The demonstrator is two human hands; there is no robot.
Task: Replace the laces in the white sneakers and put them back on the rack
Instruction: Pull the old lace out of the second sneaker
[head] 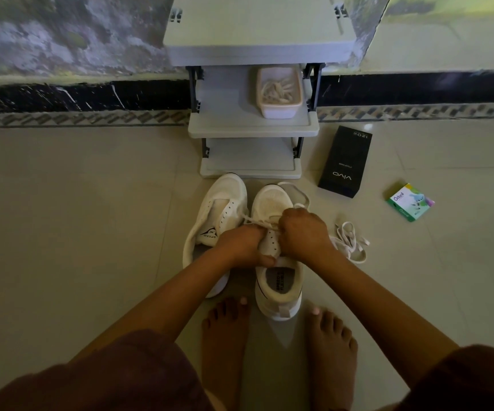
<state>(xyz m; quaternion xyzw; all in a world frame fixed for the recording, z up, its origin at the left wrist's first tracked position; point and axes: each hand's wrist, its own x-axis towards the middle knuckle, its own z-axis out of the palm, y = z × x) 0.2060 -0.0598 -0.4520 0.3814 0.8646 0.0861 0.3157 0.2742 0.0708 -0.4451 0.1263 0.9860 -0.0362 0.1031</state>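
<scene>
Down at the fingertips, the right hand has its fingers curled inward, pinching a white lace just above the eyelet rows of the right sneaker, while the left hand is curled round the eyelet edge of that same shoe, its thumb lying against the tongue near the collar. A short run of the lace stretches out to the left of the knuckles; how far it is threaded is hidden under the hands. The right sneaker stands upright on the tiled floor, toe towards the rack. The left sneaker sits just beside it, touching or nearly so, its eyelets bare and its tongue, printed SPEED, folded up. Another white lace, the loose lace, lies in a tangle on the floor just right of the right wrist. Both forearms reach down between the knees, and two bare feet are planted behind the shoes' heels. The rack's middle shelf holds a pale tub with laces heaped inside. To the right of the rack lie a black box marked vivo and, further out, a small green box
</scene>
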